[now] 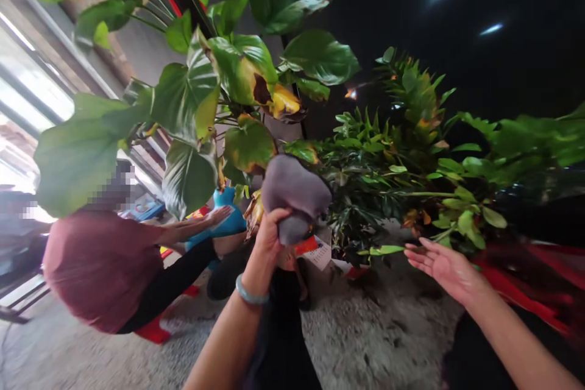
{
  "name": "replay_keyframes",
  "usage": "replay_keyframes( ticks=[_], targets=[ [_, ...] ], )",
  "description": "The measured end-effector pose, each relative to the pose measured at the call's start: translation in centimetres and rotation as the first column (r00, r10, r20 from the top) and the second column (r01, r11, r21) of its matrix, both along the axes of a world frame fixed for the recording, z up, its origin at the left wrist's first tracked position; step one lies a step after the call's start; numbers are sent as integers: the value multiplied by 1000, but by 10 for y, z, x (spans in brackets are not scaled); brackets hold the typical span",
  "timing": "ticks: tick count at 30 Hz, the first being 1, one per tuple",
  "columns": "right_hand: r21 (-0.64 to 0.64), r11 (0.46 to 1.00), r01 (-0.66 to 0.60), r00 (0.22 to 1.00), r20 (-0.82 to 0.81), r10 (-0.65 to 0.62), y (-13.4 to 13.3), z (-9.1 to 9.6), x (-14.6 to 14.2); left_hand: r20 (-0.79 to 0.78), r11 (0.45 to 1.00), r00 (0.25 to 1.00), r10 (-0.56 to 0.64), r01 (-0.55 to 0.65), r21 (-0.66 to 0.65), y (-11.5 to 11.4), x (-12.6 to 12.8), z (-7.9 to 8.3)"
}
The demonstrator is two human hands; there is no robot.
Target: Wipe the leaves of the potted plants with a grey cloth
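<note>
"Two bare forearms (223,338) come nearest the camera; a pale bangle (251,297) circles the left wrist. State of the fingers?"

"Left hand (272,234): wrapped round a bunched grey cloth (297,189), gripped and raised by the large-leaved plant (187,103). Right hand (443,265): palm up, fingers loosely extended. A narrow green leaf (386,250) lies at its fingertips; contact cannot be told."

"Writing?"

"A white sheet (320,256), below the cloth, bears dark marks too small to read."

"Surface and room?"

"Rough grey floor (365,341), dark bits scattered on it. Some of the plant's leaves are yellowed and browned. Bushier plants (365,146) stand rightward against a dark backdrop (388,18) with bright spots; red material (525,280) lies below them. On the left, a co-worker (100,268) in a dull red shirt sits, one hand at a blue object (236,220). Pale bars (27,91) admit light behind."
</note>
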State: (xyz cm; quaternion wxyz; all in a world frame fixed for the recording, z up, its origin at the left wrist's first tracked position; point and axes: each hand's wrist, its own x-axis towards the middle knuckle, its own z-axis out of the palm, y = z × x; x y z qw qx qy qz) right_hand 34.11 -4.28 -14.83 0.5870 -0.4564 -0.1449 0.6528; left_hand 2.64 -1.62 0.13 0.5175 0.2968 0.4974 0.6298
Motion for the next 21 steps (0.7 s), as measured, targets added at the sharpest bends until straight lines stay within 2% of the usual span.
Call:
replay_keyframes(
  ticks=[2, 4, 5, 7, 9, 11, 13, 15, 18, 20, 21],
  targets=[
    [10, 1000, -2, 1000, 2, 2, 3, -1, -2, 36, 991, 998, 47, -51, 126, 19, 5, 10],
    [2, 1000, -6, 1000, -1, 6, 4, 0, -4, 38, 990, 999, 33, -38, 137, 25, 17, 0],
    [-9, 1000, -5, 1000, -4, 5, 4, 0, -5, 17, 996, 1000, 4, -5, 93, 22, 23, -12],
    [-43, 999, 5, 1000, 4, -4, 4, 1, -8, -40, 991, 994, -106, 102, -82, 6, 36, -42],
    [-82, 996, 19, 999, 38, -15, 2, 2, -9, -62, 938, 965, -253, 229, -262, -17, 44, -70],
    [-109, 994, 23, 998, 69, -15, 0, 3, -9, -43, 889, 939, -342, 308, -339, -36, 45, -82],
    [-116, 993, 19, 998, 62, -12, -1, 5, -8, -16, 890, 933, -359, 337, -309, -40, 40, -73],
    [-111, 994, 9, 999, 39, -5, -1, 7, -7, 11, 928, 948, -318, 314, -202, -28, 33, -49],
    [-80, 997, -7, 1000, 24, 9, 0, 10, -7, 56, 986, 985, -165, 167, -19, 8, 26, -8],
    [-43, 999, -9, 1000, 11, 9, 1, 12, -10, 78, 997, 996, -46, 41, 58, 28, 28, 3],
    [-28, 1000, -1, 1000, 1, 1, 1, 12, -11, 75, 998, 997, -9, 5, 56, 32, 31, 1]
  ],
)
